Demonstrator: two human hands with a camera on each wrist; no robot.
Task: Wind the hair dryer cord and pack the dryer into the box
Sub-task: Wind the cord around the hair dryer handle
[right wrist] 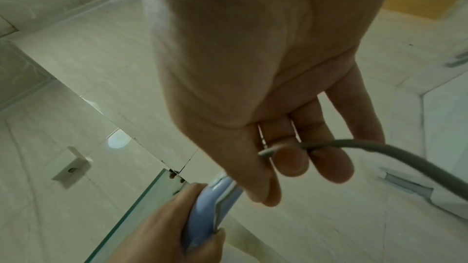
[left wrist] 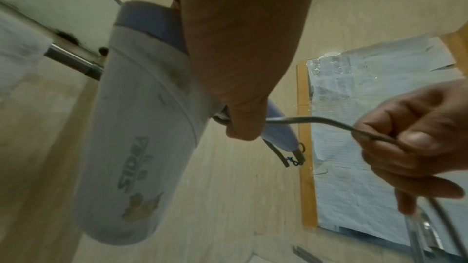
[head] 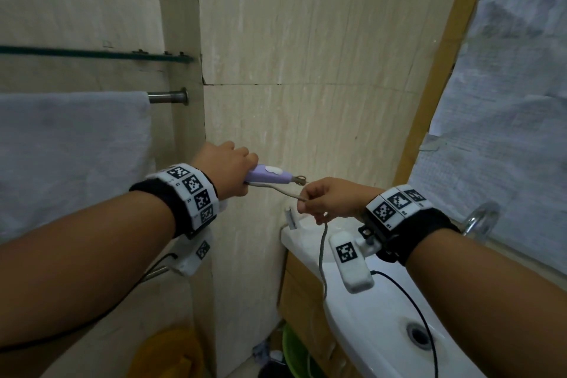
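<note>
At nine o'clock in the head view a grey towel (head: 70, 156) hangs on a metal rail (head: 168, 97) beneath a glass shelf (head: 92, 54). Toward centre, the left hand (head: 228, 169) is clenched round the lilac handle of the hair dryer (head: 268, 177), held in the air before the tiled wall. The left wrist view shows its pale barrel printed "SIDS", with a small leaf motif. At three o'clock of the handle, the right hand (head: 333, 201) pinches the grey cord (head: 288, 193), which droops to five o'clock over the white sink (head: 362, 325).
</note>
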